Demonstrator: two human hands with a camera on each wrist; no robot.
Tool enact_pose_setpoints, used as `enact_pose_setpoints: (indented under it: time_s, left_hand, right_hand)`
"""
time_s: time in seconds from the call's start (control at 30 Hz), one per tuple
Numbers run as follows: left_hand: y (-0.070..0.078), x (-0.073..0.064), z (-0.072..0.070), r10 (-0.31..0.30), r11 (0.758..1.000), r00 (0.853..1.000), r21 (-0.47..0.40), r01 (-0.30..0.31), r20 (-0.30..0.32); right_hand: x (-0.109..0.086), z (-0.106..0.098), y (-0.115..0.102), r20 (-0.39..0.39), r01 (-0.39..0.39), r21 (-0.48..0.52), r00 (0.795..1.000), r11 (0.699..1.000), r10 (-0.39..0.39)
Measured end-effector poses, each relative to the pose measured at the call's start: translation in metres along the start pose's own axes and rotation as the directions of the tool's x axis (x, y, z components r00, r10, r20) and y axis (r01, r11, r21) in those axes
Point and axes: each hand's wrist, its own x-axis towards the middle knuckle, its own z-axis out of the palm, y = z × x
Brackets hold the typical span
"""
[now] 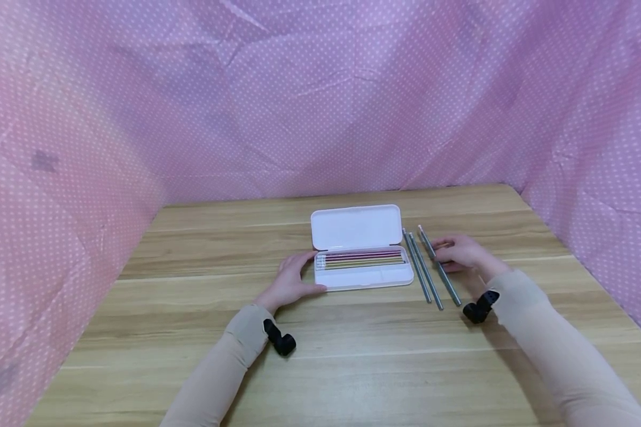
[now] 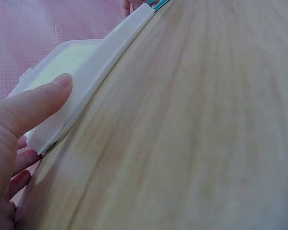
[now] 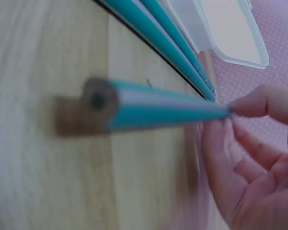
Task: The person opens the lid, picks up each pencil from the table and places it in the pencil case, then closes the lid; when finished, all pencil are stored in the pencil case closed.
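A white pencil case [image 1: 364,277] lies open on the table, its lid [image 1: 355,228] tipped back. Several dark red and gold pencils [image 1: 360,259] lie side by side in its upper part. My left hand [image 1: 291,281] holds the case at its left end, thumb on the front edge and fingers behind, as the left wrist view also shows. My right hand [image 1: 459,252] pinches a teal pencil [image 3: 158,108] between thumb and fingertips; its flat, unsharpened end points toward the wrist camera. Two more teal pencils [image 1: 425,270] lie between the case and that hand.
The wooden table [image 1: 192,320] stretches around the case. Pink dotted cloth [image 1: 299,107] hangs behind the table and along both sides. A small black camera [image 1: 280,339] is strapped to the left wrist, another [image 1: 481,307] to the right.
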Motion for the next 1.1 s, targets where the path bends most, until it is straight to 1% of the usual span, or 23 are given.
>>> enact_pose_setpoints:
  time_s: [0.13, 0.27, 0.4, 0.67, 0.9, 1.1]
  left_hand:
    - [-0.001, 0.000, 0.001, 0.009, 1.000, 1.000, -0.003, -0.009, -0.006]
    - [0.000, 0.000, 0.001, 0.021, 1.000, 1.000, -0.005, -0.021, -0.020]
    - [0.001, 0.000, 0.000, 0.018, 1.000, 1.000, -0.002, -0.018, -0.018]
    - [0.001, 0.000, -0.001, 0.007, 1.000, 1.000, -0.001, -0.007, -0.005]
    - [0.002, 0.001, -0.002, -0.004, 1.000, 1.000, -0.007, 0.004, 0.002]
    - [0.002, 0.001, -0.002, -0.008, 1.000, 1.000, 0.000, 0.008, 0.003]
  right_hand:
    - [0.000, 0.002, -0.003, 0.013, 0.041, 0.012, 0.999, 0.999, -0.041]
    - [-0.002, 0.004, -0.010, 0.004, 0.070, 0.026, 0.998, 0.997, -0.070]
    - [-0.002, 0.006, -0.014, 0.002, 0.064, 0.046, 0.998, 0.997, -0.065]
    - [-0.002, 0.009, -0.018, 0.012, 0.078, 0.093, 0.997, 0.993, -0.080]
    - [-0.002, 0.013, -0.027, -0.001, 0.110, 0.061, 0.994, 0.992, -0.110]
    - [-0.001, 0.017, -0.032, -0.005, 0.118, 0.050, 0.993, 0.992, -0.118]
